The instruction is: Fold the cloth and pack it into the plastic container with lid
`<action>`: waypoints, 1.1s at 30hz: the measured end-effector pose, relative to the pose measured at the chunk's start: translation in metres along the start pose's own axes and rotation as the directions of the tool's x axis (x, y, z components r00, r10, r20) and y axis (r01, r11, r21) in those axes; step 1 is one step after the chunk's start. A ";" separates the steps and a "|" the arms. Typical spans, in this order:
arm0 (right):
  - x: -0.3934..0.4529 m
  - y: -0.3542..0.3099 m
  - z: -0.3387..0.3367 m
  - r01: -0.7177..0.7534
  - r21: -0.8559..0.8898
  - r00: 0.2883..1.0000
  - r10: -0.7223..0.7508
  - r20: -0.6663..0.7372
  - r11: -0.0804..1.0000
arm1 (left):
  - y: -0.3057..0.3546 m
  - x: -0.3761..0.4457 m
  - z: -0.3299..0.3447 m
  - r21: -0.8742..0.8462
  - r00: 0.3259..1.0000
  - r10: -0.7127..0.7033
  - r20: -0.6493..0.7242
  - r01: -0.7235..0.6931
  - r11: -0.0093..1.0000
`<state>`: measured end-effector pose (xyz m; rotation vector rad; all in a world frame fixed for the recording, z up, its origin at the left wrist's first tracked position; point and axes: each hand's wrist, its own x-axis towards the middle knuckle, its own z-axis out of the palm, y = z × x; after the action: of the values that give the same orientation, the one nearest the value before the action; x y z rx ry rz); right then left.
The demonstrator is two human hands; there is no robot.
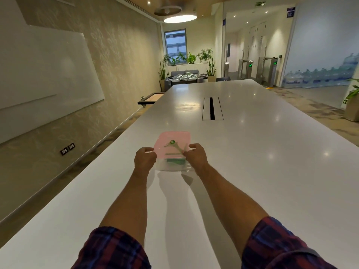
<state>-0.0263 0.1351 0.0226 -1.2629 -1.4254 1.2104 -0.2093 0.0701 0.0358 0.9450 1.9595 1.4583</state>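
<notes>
Pressure from my left hand (145, 159) and right hand (196, 156), both gripping the pink lid (173, 141) over the clear container (173, 165) with green cloth (175, 162) inside, near the surface's (252, 152) left edge, could skew the lid if uneven.

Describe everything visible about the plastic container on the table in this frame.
The plastic container is a small clear box with a translucent pink lid that carries a green round knob and pale markings. Something green shows through its near wall; whether that is the cloth cannot be told. It sits on the white table. The left hand and right hand grip the lid's opposite side edges. The lid looks tilted, its near edge raised, not sealed.
</notes>
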 end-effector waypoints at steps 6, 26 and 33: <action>0.011 0.010 0.004 0.197 -0.223 0.977 -0.209 -0.031 0.955 | -0.006 0.011 0.008 0.227 0.993 0.121 0.015 -0.121 0.966; 0.006 0.030 -0.003 0.580 -0.791 0.758 -0.487 0.434 0.197 | -0.017 0.012 0.028 0.757 0.912 0.410 0.029 -0.288 0.586; -0.007 0.030 -0.009 0.563 -0.810 0.773 -0.451 0.446 0.164 | -0.002 -0.001 0.024 0.845 0.931 0.313 0.187 -0.314 0.432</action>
<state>-0.0121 0.1300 -0.0058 -1.1532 -2.5267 -0.1812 -0.1915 0.0833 0.0276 1.8183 2.6554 0.4605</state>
